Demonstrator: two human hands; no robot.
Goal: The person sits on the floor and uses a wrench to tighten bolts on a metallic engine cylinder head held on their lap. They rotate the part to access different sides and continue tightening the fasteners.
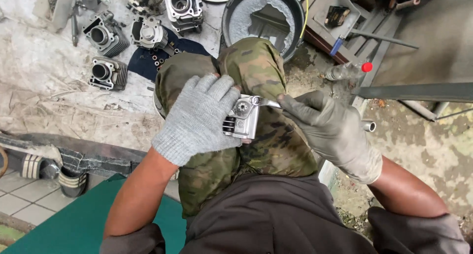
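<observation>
Two gloved hands over knees, left hand [197,118] clasping metal engine part [241,121], right hand [327,128] pinching wrench [270,103], cylinders [106,52] well apart.

Small silver cast-metal engine part [241,121] – finned on one side, little sprocket gear on its face – sits just above the camo-trousered knee [256,66], with a shiny wrench [266,102] on its top corner.

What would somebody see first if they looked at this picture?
Right in the middle, the left hand in a pale grey glove grips a small silver engine part over camouflage trousers. The right hand, in a dirty dark glove, holds a metal tool against it. More engine cylinders lie top left.
</observation>
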